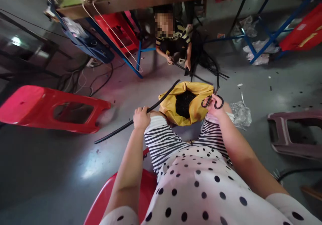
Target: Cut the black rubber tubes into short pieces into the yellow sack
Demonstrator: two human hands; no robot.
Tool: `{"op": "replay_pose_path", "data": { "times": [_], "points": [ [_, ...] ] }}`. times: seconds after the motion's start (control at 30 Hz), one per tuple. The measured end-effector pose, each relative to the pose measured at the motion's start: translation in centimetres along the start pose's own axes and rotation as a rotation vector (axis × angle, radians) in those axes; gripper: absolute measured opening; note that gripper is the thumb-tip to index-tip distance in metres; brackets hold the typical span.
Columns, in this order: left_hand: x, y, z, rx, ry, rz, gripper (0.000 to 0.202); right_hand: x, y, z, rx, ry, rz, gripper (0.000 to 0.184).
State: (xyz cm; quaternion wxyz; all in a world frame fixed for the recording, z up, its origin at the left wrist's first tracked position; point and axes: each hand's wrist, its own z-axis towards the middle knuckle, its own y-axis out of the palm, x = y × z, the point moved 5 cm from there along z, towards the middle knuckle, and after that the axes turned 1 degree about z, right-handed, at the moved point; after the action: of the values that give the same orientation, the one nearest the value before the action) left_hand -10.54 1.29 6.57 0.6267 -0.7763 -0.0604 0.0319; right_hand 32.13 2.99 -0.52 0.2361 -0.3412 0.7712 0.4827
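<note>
Left hand [141,118] and right hand [215,105], both ours, flank an open yellow sack [171,109] on a grey workshop floor [62,158], and neither is free. Well to the sack's left is a red stool [23,100]. Between stool and sack, our left hand closes in a fist around a long black strip [155,106], gripping it near mid-length. The strip's long axis runs on a slant: one end points low and left, away from the sack, while the other rises past our knuckles and, in our view, crosses the sack's upper-left edge. That makes the left hand the nearer one; the right is across the sack's mouth, apart from the strip. Beyond the sack, a co-worker [183,35] crouches beside a heap of black strips [201,58]. At the sack's right rim, our right hand holds black-handled scissors [222,101], the loops showing on either side of the fingers; we cannot tell whether the blades are parted. Just right of the sack lies crumpled clear plastic [241,114], and farther right of it, a dull purple stool [284,131].
</note>
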Motion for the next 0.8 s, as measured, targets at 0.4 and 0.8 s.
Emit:
{"op": "replay_pose_path", "data": {
  "times": [0.4, 0.8],
  "points": [
    [0.8, 2.8, 2.3, 0.060, -0.123, -0.018, 0.042, -0.3, -1.7, -2.6, 0.009, -0.100, 0.039, 0.036],
    [2.6, 3.9, 1.4, 0.156, -0.011, -0.063, 0.042, 2.3, -1.5, -3.8, -0.082, -0.152, -0.123, 0.047]
  ]
}}
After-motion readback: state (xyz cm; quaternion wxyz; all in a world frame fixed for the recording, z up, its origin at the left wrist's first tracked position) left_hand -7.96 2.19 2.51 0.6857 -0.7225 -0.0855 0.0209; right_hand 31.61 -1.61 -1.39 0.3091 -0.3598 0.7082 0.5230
